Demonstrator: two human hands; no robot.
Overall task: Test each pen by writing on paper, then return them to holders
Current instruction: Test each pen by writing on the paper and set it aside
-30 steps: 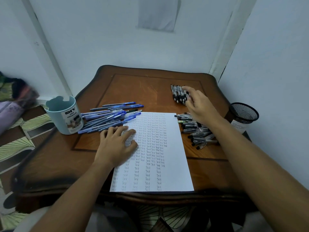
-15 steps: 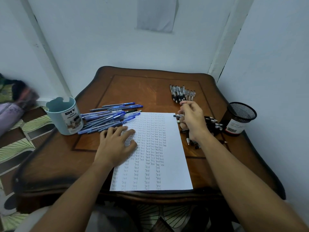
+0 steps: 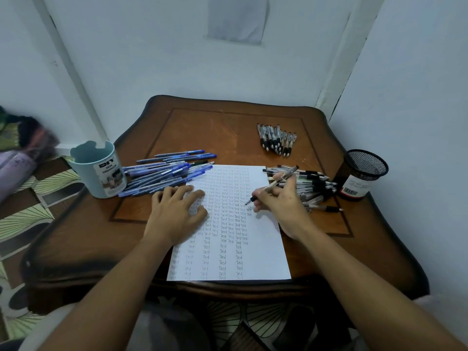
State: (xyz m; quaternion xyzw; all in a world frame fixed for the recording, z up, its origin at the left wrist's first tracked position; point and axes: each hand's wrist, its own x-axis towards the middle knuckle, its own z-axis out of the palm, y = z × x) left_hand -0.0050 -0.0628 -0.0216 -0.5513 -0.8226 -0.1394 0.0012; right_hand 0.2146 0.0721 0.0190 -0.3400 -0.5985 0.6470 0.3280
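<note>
A white sheet of paper covered in rows of the written word "Test" lies on the wooden table. My left hand rests flat on the sheet's left edge. My right hand grips a black pen with its tip touching the paper near the last written word. A heap of black pens lies just right of the paper. A neat row of black pens sits farther back. Several blue pens are piled left of the sheet.
A light blue holder labelled DIY stands at the table's left edge. A black mesh holder stands at the right edge near the wall. White walls close in behind and to the right. Patterned floor shows on the left.
My right hand left the back row of black pens, picked one pen from the heap beside the paper and brought its tip down onto the sheet. My left hand stayed put.
</note>
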